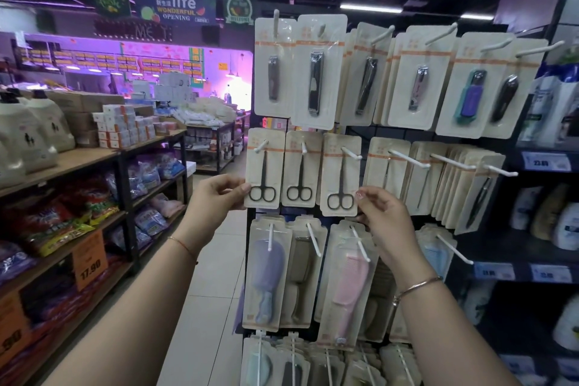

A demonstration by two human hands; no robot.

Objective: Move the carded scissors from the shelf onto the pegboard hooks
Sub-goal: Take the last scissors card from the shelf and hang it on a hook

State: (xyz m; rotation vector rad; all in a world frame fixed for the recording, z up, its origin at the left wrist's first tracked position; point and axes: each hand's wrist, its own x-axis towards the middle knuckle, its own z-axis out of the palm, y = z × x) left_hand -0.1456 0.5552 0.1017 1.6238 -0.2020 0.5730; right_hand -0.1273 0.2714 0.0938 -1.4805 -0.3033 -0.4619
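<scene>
While 3 carded scissors hang side by side in row 2 of the pegboard rack (250, 260), both hands are at the outer 2. The left scissors card (264, 168) sits on its hook (261, 146), and the left hand (216, 194) pinches its left edge low down, level with the finger loops, fingers curled. The right scissors card (341, 174) hangs on its own hook (351, 153), and the right hand (382, 216) pinches its lower right corner between thumb and fingertip. The middle scissors card (301, 169) hangs untouched between them, edges just beside its neighbours. Low-edge grips like these look meant for squaring the cards and seating them back on the pegs, not for lifting them off; my reading is a final straightening. All 3 face forward, blades up, hung through the hole at the top so the product shows. Nail clippers (316, 84) fill the row above and combs (344, 279) the row below, so the scissors keep their own band by type. To the right are fuller pegs of slim tools (423, 178). Across the aisle, a wooden shelf (78, 160) carries bottles and bagged goods. No further scissors card shows anywhere on a shelf, so the task looks close to done.
</scene>
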